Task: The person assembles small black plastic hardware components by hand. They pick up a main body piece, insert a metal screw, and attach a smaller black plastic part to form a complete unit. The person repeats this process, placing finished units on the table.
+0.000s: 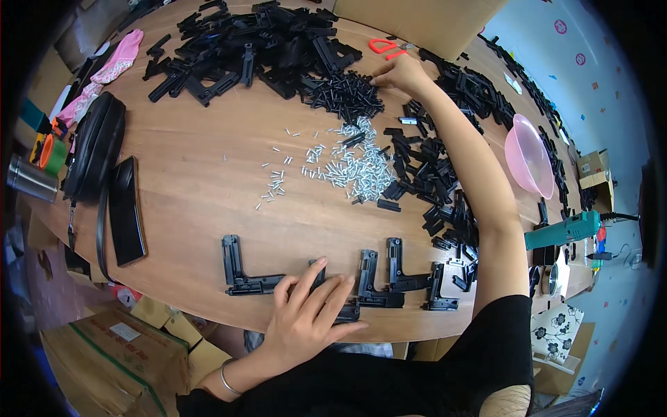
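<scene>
Beneath the left grip [304,323], its fingers spread apart, lies a black L-shaped part [347,315], probably light, stiff plastic, best held along its edges; beyond, the right grip [406,74] meets small black pieces [344,97], closure unclear.

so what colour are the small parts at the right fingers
The small parts are black, best seen in the head view.

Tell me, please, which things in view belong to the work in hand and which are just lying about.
Likely the work's: L-shaped black parts by the left hand, small black pieces at the right hand, silver screws.
Seemingly lying about: black pouch, pink cloth, metal cup.
</scene>
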The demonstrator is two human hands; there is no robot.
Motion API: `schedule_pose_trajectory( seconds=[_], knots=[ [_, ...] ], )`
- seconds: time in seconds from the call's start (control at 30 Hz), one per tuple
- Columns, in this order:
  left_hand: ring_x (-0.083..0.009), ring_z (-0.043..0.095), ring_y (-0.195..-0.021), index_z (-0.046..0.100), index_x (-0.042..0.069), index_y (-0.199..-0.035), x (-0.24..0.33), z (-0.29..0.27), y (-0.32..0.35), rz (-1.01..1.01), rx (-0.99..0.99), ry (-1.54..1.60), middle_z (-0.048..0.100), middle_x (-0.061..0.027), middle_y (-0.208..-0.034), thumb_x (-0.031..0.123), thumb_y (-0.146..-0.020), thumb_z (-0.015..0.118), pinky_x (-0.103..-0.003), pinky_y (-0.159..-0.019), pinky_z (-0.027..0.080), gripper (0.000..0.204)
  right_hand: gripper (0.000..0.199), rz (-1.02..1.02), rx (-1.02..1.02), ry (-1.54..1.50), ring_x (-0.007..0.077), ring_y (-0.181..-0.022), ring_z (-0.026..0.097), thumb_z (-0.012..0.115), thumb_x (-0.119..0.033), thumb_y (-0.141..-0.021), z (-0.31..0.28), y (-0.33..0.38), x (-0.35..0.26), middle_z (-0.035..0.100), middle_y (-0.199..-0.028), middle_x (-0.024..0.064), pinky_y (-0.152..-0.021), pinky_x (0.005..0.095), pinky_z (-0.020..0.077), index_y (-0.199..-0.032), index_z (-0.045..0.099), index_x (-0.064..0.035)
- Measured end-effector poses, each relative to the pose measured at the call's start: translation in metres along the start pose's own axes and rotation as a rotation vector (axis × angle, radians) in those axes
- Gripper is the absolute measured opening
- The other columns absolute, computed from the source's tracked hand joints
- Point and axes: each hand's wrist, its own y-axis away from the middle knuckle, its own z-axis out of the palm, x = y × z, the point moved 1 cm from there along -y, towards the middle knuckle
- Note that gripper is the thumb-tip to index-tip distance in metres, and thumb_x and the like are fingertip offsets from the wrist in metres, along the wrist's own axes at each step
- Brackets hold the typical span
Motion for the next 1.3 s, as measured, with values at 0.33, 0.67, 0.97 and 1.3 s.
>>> schedule_pose_trajectory(
  seconds=[0.33, 0.67, 0.97, 1.3],
  knots=[
    [-0.0283, 0.046, -0.121, 0.059, 0.003, -0.118, 0.001, 0.001, -0.002, 0.003, 0.005, 0.02, 0.064, -0.0063, -0.103, 0.049, -0.068, 0.075, -0.041, -0.091, 0.03, 0.069, 0.019, 0.311, -0.169, -0.136, 0.0133, -0.053, 0.061, 0.076, -0.006, -0.066, -0.004, -0.013, -0.016, 0.063, -0.062, 0.0072, -0.048, 0.0243, 0.049, -0.063, 0.059, 0.002],
    [-0.0284, 0.049, -0.119, 0.059, 0.002, -0.116, 0.0, 0.003, 0.0, 0.022, 0.066, -0.006, 0.064, -0.0084, -0.1, 0.047, -0.065, 0.077, -0.043, -0.09, 0.031, 0.071, 0.028, 0.429, -0.264, -0.026, 0.0127, -0.05, 0.053, 0.079, -0.022, -0.068, -0.008, -0.009, -0.029, 0.058, -0.058, 0.0053, -0.043, 0.0289, 0.0416, -0.063, 0.058, -0.0056],
    [-0.0299, 0.049, -0.119, 0.058, 0.003, -0.118, 0.0, 0.004, 0.002, 0.039, 0.09, -0.022, 0.063, -0.0089, -0.102, 0.045, -0.064, 0.079, -0.045, -0.09, 0.032, 0.072, 0.015, 0.343, -0.146, -0.28, 0.0163, -0.058, 0.062, 0.078, -0.004, -0.069, -0.026, 0.017, -0.005, 0.065, -0.074, 0.009, -0.051, 0.0248, 0.05, -0.073, 0.065, -0.0002],
    [-0.0306, 0.053, -0.11, 0.057, 0.005, -0.115, 0.003, -0.008, 0.001, 0.095, 0.269, 0.034, 0.06, -0.0106, -0.11, 0.036, -0.07, 0.078, -0.04, -0.085, 0.038, 0.059, 0.016, 0.257, -0.254, -0.869, 0.0121, -0.079, 0.065, 0.072, -0.006, -0.078, -0.039, 0.151, -0.042, 0.064, -0.084, 0.0028, -0.078, 0.0237, 0.0537, -0.087, 0.059, -0.0051]
  ],
)
